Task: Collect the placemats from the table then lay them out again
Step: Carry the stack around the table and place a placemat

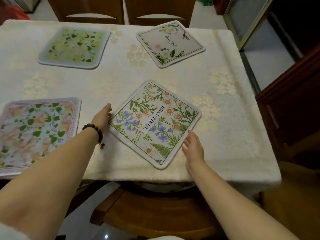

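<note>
Several square floral placemats lie on the table. The nearest one, printed BEAUTIFUL (pixel 155 123), sits turned like a diamond near the front edge. My left hand (pixel 103 116) touches its left corner with straight fingers. My right hand (pixel 193 145) lies flat against its right lower edge, fingers straight. A pink and green placemat (pixel 36 132) lies at the near left. A pale green one (pixel 74 46) lies at the far left. A white-flowered one (pixel 170 43) lies at the far right, also turned.
A cream flowered tablecloth (pixel 225 104) covers the table. Two wooden chairs (pixel 124 9) stand at the far side and a wooden chair seat (pixel 155 210) is below the front edge. Dark wooden furniture (pixel 290 104) stands close on the right.
</note>
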Demonstrator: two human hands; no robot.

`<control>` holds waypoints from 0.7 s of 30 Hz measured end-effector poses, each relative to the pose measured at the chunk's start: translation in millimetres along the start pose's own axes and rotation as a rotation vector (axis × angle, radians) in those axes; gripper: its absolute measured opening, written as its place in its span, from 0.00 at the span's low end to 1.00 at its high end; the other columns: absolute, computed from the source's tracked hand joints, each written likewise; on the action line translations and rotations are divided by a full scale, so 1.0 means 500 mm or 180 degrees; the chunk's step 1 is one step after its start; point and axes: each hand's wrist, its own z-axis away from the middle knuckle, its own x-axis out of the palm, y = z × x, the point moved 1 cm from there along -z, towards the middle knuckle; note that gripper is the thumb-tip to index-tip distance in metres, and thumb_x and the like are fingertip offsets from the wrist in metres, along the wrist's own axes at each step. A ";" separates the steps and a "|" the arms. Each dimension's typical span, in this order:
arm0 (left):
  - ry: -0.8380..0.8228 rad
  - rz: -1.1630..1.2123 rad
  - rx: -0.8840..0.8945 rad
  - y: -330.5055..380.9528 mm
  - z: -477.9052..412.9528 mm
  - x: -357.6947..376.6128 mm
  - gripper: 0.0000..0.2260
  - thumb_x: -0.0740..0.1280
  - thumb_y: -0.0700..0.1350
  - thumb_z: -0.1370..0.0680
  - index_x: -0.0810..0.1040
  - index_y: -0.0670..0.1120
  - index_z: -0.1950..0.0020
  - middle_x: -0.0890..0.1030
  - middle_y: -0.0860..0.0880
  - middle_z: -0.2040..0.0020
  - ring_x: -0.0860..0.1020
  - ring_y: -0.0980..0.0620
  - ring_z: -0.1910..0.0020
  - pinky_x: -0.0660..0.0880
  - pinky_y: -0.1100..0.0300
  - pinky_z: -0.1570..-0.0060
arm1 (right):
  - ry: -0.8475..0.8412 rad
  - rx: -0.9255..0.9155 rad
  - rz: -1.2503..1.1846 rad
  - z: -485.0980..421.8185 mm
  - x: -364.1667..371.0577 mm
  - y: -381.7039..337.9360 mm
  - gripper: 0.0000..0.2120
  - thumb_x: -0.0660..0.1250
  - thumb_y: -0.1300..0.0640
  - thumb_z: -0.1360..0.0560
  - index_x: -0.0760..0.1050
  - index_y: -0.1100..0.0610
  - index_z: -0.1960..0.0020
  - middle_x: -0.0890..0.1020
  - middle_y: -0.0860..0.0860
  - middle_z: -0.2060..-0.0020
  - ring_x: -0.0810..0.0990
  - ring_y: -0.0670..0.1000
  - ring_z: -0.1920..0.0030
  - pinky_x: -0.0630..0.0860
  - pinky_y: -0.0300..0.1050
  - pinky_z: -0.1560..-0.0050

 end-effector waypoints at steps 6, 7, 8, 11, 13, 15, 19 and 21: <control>-0.0069 -0.0065 -0.0015 -0.018 0.023 0.000 0.24 0.54 0.63 0.21 0.74 0.49 0.36 0.75 0.48 0.39 0.73 0.49 0.45 0.63 0.54 0.45 | -0.0105 0.0000 0.0155 -0.018 -0.017 -0.028 0.09 0.57 0.48 0.20 0.75 0.48 0.48 0.82 0.47 0.54 0.80 0.45 0.51 0.76 0.45 0.48; -0.0079 -0.0062 -0.0019 -0.024 0.028 0.001 0.23 0.54 0.63 0.22 0.75 0.50 0.37 0.75 0.48 0.39 0.73 0.49 0.45 0.63 0.54 0.45 | -0.0148 0.0009 0.0190 -0.023 -0.022 -0.037 0.09 0.57 0.48 0.20 0.75 0.49 0.47 0.82 0.48 0.52 0.80 0.46 0.50 0.77 0.47 0.46; -0.0082 -0.0047 -0.0030 -0.030 0.034 0.002 0.22 0.54 0.63 0.22 0.75 0.50 0.38 0.75 0.49 0.40 0.73 0.50 0.46 0.63 0.54 0.45 | -0.0199 0.0015 0.0221 -0.030 -0.027 -0.047 0.11 0.57 0.48 0.20 0.74 0.50 0.45 0.82 0.48 0.51 0.80 0.47 0.49 0.77 0.48 0.45; -0.0076 0.0060 -0.0072 -0.050 0.057 0.005 0.21 0.54 0.63 0.22 0.76 0.51 0.40 0.77 0.48 0.40 0.75 0.50 0.46 0.67 0.51 0.41 | -0.0317 0.0005 0.0321 -0.054 -0.039 -0.080 0.16 0.56 0.46 0.19 0.72 0.54 0.39 0.81 0.49 0.50 0.80 0.47 0.49 0.77 0.47 0.49; -0.0089 0.0145 -0.0125 -0.062 0.072 0.008 0.20 0.55 0.62 0.22 0.76 0.51 0.41 0.78 0.47 0.40 0.75 0.48 0.42 0.67 0.45 0.35 | -0.0372 -0.0005 0.0441 -0.073 -0.045 -0.098 0.17 0.54 0.44 0.19 0.71 0.54 0.39 0.80 0.49 0.50 0.79 0.47 0.50 0.76 0.47 0.48; -0.0136 0.0271 -0.0190 -0.074 0.091 0.013 0.20 0.56 0.62 0.22 0.76 0.51 0.40 0.79 0.47 0.42 0.76 0.48 0.43 0.70 0.45 0.38 | -0.0450 -0.0031 0.0598 -0.096 -0.049 -0.114 0.19 0.52 0.44 0.19 0.71 0.55 0.37 0.80 0.49 0.50 0.79 0.48 0.50 0.75 0.50 0.43; -0.0310 0.0628 -0.0342 -0.096 0.136 0.026 0.20 0.56 0.60 0.20 0.74 0.49 0.36 0.80 0.46 0.45 0.78 0.49 0.48 0.76 0.51 0.57 | -0.0513 -0.0012 0.1022 -0.138 -0.046 -0.147 0.25 0.51 0.40 0.19 0.71 0.57 0.33 0.79 0.53 0.43 0.79 0.50 0.49 0.73 0.52 0.39; -0.0395 0.0815 -0.0473 -0.112 0.156 0.031 0.21 0.57 0.59 0.20 0.73 0.48 0.35 0.79 0.43 0.45 0.78 0.46 0.48 0.77 0.49 0.58 | -0.0539 -0.0034 0.1210 -0.154 -0.040 -0.164 0.26 0.50 0.39 0.20 0.71 0.55 0.33 0.78 0.54 0.40 0.79 0.50 0.50 0.75 0.50 0.45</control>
